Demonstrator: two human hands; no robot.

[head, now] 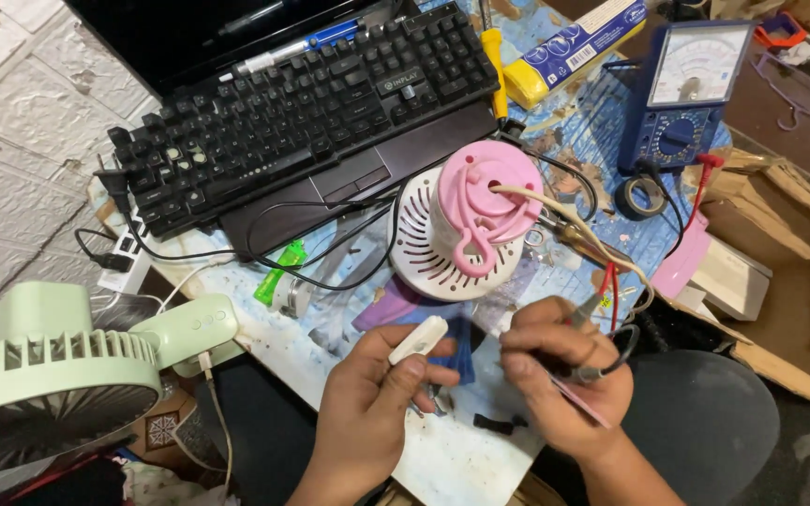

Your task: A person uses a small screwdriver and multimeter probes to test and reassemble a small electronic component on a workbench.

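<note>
Lower centre of the frame: the left hand point(367, 398) pinched a small white plastic part point(418, 339) between thumb and fingers. Just right of it, the right hand point(564, 375) closed its fingers around a probe with red and black leads point(608, 281). Above both stood a pink-and-white fan motor housing point(466, 220); a blue multimeter point(686, 94) lay upper right.

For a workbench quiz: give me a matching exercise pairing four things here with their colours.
1. desk fan
2. motor housing
3. multimeter
4. small switch piece in the left hand

a. blue
b. white
c. pale green
d. pink

Pairs: 1-c, 2-d, 3-a, 4-b
</note>
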